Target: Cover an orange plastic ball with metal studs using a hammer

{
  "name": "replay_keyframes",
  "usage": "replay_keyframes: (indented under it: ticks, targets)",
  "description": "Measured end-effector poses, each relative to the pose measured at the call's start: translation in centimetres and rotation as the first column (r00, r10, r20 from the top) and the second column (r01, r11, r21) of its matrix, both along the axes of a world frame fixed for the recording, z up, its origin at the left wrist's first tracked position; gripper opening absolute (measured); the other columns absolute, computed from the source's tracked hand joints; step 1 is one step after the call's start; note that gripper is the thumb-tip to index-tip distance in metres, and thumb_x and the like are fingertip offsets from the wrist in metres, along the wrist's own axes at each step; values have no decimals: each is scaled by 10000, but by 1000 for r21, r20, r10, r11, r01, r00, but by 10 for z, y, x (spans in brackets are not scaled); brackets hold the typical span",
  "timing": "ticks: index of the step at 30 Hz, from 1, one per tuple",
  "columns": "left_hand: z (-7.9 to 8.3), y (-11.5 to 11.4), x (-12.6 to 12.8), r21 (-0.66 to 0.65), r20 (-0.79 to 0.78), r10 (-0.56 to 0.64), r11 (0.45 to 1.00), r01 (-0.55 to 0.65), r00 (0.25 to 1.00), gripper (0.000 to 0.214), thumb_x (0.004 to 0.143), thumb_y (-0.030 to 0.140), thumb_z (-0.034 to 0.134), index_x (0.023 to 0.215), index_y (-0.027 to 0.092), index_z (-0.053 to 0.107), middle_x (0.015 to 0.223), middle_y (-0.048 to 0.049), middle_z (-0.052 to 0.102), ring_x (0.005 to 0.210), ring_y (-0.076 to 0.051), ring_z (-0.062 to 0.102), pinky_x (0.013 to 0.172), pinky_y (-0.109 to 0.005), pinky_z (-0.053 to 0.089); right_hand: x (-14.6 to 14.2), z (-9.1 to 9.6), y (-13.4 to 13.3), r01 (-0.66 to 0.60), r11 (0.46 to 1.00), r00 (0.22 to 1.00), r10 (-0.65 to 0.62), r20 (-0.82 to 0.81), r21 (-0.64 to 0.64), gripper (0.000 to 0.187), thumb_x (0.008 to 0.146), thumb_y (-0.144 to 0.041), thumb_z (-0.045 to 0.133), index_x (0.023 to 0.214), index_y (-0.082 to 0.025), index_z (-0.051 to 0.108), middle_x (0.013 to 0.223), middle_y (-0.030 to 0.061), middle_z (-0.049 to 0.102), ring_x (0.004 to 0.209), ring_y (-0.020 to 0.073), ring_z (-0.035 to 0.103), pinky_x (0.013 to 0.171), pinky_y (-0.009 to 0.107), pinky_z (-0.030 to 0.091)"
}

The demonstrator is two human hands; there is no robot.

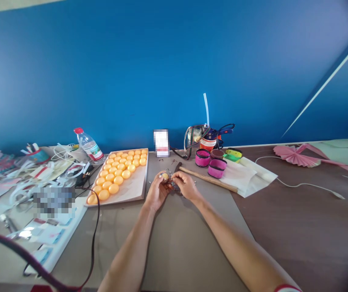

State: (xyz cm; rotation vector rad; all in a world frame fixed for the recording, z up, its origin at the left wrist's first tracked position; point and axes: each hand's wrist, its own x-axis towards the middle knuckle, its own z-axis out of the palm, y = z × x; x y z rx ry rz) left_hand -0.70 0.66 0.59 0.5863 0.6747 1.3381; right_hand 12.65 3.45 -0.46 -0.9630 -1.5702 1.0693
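Note:
My left hand is closed around a small round yellowish ball with shiny metal bits about it. My right hand works close beside it, thumb and fingers pinched together; whatever is between the fingertips is too small to make out. Small metal pieces lie on the grey mat under and around both hands. Just beyond the right hand rests a hammer with a wooden handle.
Left of my hands sits a shallow box with rows of orange balls. A water bottle, cables and papers crowd the left side. Pink and black bands, a white bag and a white cable lie to the right.

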Motion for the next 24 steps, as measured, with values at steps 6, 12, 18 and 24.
replay_keyframes:
  ticks: [6,12,18,24]
  targets:
    - [0,1,1,-11,4,2,1000,-2,1000,298,717,287,628,985,203,529,748,11,567,588,-111,537,606,-260,456,-1,-4,1,18,999,997,-21,-72,-47,140,743,-311,473,742,-193,548,644,-20,554,584,116,492,581,234,407]
    - [0,1,1,-16,-9,4,1000,-4,1000,297,716,301,624,983,208,535,727,10,564,591,-113,537,599,-258,451,2,-2,1,86,996,996,-85,34,-39,127,740,-290,461,714,-194,540,617,-20,533,574,118,478,555,229,395]
    - [0,1,1,-18,-24,11,1000,-12,1000,312,704,325,636,971,200,533,714,10,559,578,-110,536,600,-260,455,5,-1,1,191,970,970,-210,121,151,117,740,-253,456,695,-190,543,759,21,551,769,156,511,728,278,401]
    - [1,0,2,-24,-47,2,1000,-3,999,304,714,323,628,974,203,526,714,13,564,571,-111,535,599,-263,457,5,-2,1,147,986,985,-154,80,83,118,731,-266,463,698,-188,545,722,4,549,713,143,509,686,259,396]
